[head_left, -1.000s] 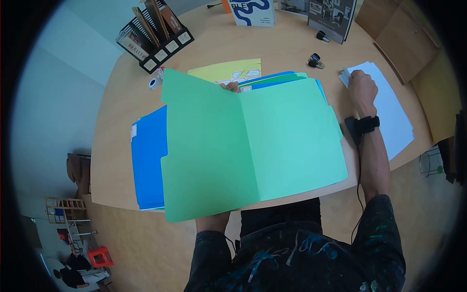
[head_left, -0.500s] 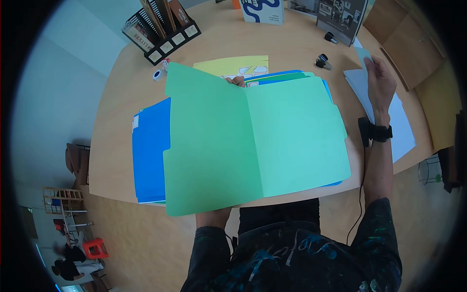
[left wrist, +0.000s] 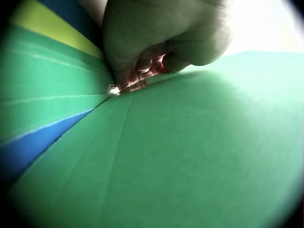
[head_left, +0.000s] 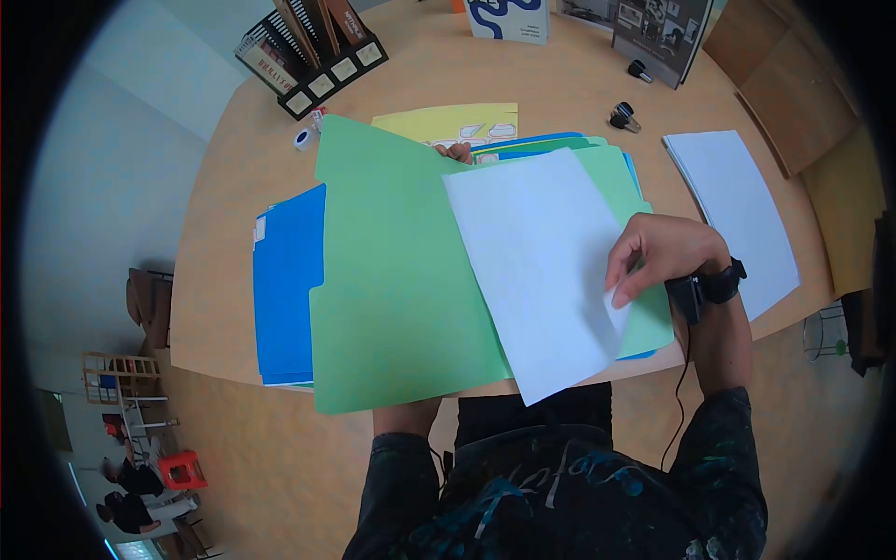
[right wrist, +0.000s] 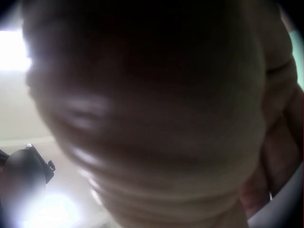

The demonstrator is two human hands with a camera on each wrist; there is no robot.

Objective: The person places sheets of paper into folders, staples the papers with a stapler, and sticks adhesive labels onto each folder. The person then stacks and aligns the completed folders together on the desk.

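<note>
A green folder (head_left: 401, 289) lies spread open at the table's front edge, its left flap raised. My left hand (head_left: 455, 152) shows past the flap's top near the fold; the forearm passes behind the flap. In the left wrist view my left hand (left wrist: 166, 38) rests with loosely bent fingers at the crease against the folders beneath. My right hand (head_left: 667, 247) pinches the right edge of a white sheet of paper (head_left: 537, 271) between thumb and fingers. This sheet lies slanted over the folder's right half, its lower corner past the folder's bottom edge.
Blue folders (head_left: 289, 289) lie to the left, partly under the flap. A white paper stack (head_left: 737, 215) is at the right. Behind are a yellow label sheet (head_left: 420, 121), black clips (head_left: 623, 117), a tape roll (head_left: 301, 139), a file holder (head_left: 327, 79) and standing books (head_left: 663, 42).
My right hand has lifted a white sheet from the right-hand stack and brought it left over the open green folder. My left hand stays behind the flap.
</note>
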